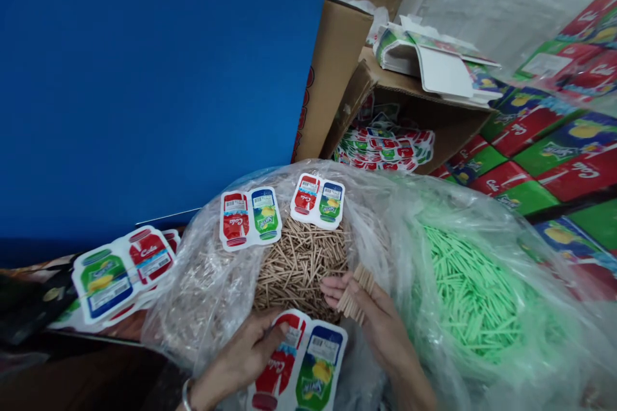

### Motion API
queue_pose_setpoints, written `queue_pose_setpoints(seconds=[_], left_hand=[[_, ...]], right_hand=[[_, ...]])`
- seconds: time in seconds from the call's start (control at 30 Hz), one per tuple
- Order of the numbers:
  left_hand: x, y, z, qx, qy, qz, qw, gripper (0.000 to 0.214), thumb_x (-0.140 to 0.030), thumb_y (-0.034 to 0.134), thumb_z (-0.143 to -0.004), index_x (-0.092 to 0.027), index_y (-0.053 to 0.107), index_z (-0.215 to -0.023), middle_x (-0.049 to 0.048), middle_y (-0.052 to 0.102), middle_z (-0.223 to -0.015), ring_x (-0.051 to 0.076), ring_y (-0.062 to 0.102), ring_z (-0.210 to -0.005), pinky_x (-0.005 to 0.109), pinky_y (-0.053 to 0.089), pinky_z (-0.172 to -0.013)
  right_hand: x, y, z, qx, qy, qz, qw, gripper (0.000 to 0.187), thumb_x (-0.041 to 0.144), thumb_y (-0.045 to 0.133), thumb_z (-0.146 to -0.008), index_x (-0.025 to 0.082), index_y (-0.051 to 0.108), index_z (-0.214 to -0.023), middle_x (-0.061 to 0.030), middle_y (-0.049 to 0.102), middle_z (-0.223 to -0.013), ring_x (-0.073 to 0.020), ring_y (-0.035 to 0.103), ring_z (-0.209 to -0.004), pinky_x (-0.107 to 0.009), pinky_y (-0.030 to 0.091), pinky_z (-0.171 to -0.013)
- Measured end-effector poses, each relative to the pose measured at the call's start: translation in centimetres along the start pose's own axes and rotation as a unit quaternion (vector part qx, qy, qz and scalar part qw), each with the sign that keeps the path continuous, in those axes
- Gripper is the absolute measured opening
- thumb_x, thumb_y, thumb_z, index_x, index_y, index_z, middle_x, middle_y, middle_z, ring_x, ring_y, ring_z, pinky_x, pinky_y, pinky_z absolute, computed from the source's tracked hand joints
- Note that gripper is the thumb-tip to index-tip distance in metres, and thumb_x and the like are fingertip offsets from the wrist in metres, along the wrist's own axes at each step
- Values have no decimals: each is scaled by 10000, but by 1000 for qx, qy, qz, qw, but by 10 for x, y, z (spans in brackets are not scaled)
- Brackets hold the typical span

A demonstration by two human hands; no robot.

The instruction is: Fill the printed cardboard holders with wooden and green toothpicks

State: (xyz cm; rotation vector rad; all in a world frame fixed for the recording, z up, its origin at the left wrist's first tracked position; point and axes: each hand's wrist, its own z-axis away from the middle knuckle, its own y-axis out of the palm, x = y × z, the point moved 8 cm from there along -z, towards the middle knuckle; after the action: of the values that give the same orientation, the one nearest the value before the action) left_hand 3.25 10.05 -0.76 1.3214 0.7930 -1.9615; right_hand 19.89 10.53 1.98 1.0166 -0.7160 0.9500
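– Blue wall point(144, 77) fills the upper left of the frame, with cardboard boxes point(337, 70) and printed cartons point(554, 154) stacked along the right. What lies in front?

– A clear plastic bag point(193, 308) lies open in the lower middle, with a pile of brown sticks point(299, 263) in it. To the right, under more plastic, is a mass of green sticks point(472, 295).

– And the hands?

– Left hand point(241, 353), at the bottom edge, is closed lightly on a bottle-shaped printed card point(301, 366), thumb over its red half. Right hand point(380, 321), just beside it, has its fingers curled round a small bundle of brown sticks point(357, 292), held just above the near edge of the pile.

– Are bundle and card together?

– Near, but I can't tell whether they touch. The bundle sits above the card's upper right corner.

– How far along does it look?

– Early to middling, I'd judge. Two loose cards point(249, 218) lie at the far rim of the pile, apart from each other. A stack of cards point(120, 273) sits at the left, outside the bag, with no sticks visible on it.

– What's left?

– Plenty of material, it seems. The pile is deep, the green sticks lie untouched, and an open box point(434, 115) in the upper middle holds many more cards point(385, 148).
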Motion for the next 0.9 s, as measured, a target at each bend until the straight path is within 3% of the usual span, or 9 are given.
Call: queue_pose_setpoints(seconds=[0.13,0.27,0.4,0.53,0.77,0.9], left_hand=[[2,7,1,21,-20,-66,997,304,-312,428,-858,-147,630,-700,-43,488,-583,114,421,-558,200,334,-536],[14,7,1,-23,-26,-111,993,295,-290,539,-795,-149,550,-536,-68,388,-518,93,351,-514,189,278,-491],[15,2,1,-73,-25,-123,989,214,-290,642,-725,-147,586,-577,-54,484,-552,108,429,-553,188,322,-531],[4,4,0,-54,-32,-124,990,69,-225,650,-720,-157,647,-712,-59,517,-594,111,458,-576,181,339,-550],[-9,7,-5,-74,9,-252,965,127,-233,666,-741,-155,622,-651,-35,574,-616,128,507,-587,194,348,-562],[-14,15,-7,-46,28,-270,961,70,-199,666,-751,-151,637,-709,-10,629,-669,142,558,-621,195,381,-584]], right_hand=[[9,-3,7,-1,-12,8,1000,285,422,698,-719,171,630,-836,-99,727,-930,-248,678,-876,-426,496,-841],[8,5,15,39,-8,26,999,266,438,642,-771,186,625,-856,-86,722,-948,-231,677,-876,-404,499,-832],[-4,13,19,59,12,39,997,282,455,619,-786,187,616,-873,-84,719,-952,-218,680,-867,-384,497,-824],[-16,21,19,63,45,29,997,330,488,658,-734,177,602,-830,-83,725,-922,-227,683,-866,-387,483,-844],[-23,29,12,40,58,65,995,436,562,667,-668,161,598,-824,-118,719,-950,-264,667,-915,-409,473,-857],[-29,31,4,25,62,66,996,430,550,664,-671,157,582,-827,-122,727,-914,-268,669,-909,-420,453,-884]])
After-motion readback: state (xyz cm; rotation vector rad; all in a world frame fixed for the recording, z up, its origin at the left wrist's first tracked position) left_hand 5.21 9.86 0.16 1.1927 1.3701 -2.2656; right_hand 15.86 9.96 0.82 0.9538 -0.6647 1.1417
